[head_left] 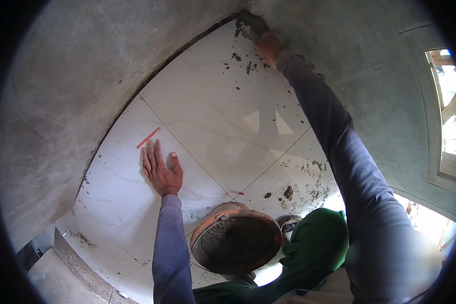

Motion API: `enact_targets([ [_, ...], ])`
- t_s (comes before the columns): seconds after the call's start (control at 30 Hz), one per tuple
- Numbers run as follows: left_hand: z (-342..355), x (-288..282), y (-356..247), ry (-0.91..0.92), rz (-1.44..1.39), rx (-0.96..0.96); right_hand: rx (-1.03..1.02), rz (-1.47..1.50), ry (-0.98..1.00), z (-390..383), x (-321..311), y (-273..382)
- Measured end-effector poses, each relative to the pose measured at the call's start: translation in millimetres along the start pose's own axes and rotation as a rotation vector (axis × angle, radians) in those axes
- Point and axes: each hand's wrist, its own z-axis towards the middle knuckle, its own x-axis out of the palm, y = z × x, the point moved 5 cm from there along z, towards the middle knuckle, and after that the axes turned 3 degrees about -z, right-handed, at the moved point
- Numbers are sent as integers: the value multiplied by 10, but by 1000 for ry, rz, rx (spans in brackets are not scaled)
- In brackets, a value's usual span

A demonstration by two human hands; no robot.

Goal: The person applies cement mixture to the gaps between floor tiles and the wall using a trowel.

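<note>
Head view, looking down into a room corner. I note the left hand (160, 172) lying flat on a white glossy floor tile (131, 197), palm down, fingers extended and held close together, thumb set apart to the right. It holds nothing. A short red tile spacer (148, 138) lies just beyond its fingertips, near the joint between two tiles, apart from the hand.

The right hand (269, 46) is stretched far forward to the corner where the tiled floor meets the two grey cement walls (61, 91). It rests against a lump of dark wet mortar (250, 25) at that corner; I cannot tell whether the fingers are closed on a tool or only on mortar.

Mortar crumbs (248, 66) are scattered on the tile just below that hand. A round orange pan (235, 238) coated with mortar sits near my knees, right of the left forearm. More mortar smears (304, 190) lie on the tile to its right.
</note>
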Motion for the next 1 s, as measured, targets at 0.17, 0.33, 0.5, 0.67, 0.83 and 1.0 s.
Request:
enact_targets([
  [0.17, -169, -183, 347, -17, 91, -52, 1159, 1168, 200, -32, -231, 528],
  [0.33, -40, -81, 63, -24, 54, -9, 778, 488, -249, -459, -347, 449],
  [0.5, 20, 185, -153, -25, 18, 52, 688, 359, 57, -1054, -165, 280],
  [0.67, -115, -161, 194, -46, 120, -11, 1342, 1183, 267, -1311, -1146, 721],
  [0.83, -61, 47, -22, -56, 80, 32, 733, 835, -207, -1611, -901, 662],
  [1.0, -141, -51, 114, -70, 117, 19, 1372, 1390, 91, -1885, -1136, 731],
])
